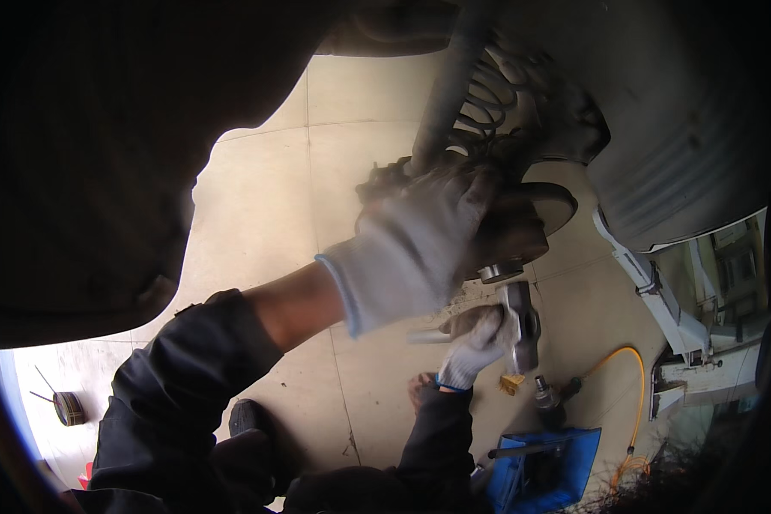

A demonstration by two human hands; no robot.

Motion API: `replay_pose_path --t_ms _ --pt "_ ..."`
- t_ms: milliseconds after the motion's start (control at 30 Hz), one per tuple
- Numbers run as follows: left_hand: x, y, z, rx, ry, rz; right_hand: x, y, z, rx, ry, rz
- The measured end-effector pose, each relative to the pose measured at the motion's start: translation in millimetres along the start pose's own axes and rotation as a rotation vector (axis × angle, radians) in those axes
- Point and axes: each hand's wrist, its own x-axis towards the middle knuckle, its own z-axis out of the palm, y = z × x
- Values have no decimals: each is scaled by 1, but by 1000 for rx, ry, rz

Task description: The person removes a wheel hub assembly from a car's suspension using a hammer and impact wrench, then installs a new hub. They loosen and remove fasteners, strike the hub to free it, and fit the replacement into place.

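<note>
My left hand [411,240], in a white knit glove with a blue cuff, is against the dark suspension assembly [510,227], by the foot of a shock absorber [450,94]. Motion blurs its fingers, and what they grip, if anything, cannot be made out. Below it, my right hand [473,347], gloved too, is closed round the handle of a heavy two-faced hammer [520,325]. The steel head stands upright just under a round metal end [500,272] on the assembly. A coil spring [488,94] and a brake disc [552,210] are beside and above my left hand.
Dark vehicle bodywork [77,171] hangs over the left side. At right stands a white lift arm [651,291]. On the tiled floor are a blue tray [574,471], a tool [550,398] on a yellow air hose [641,368], and a round black-and-gold object [70,409] at far left.
</note>
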Motion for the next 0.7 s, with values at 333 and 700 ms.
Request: replay_pose_path --t_ms 333,700 --pt "8 6 4 -66 197 100 29 48 -41 71 268 14" --pt "13 20 -13 -46 116 -41 8 39 -19 -39 114 144"
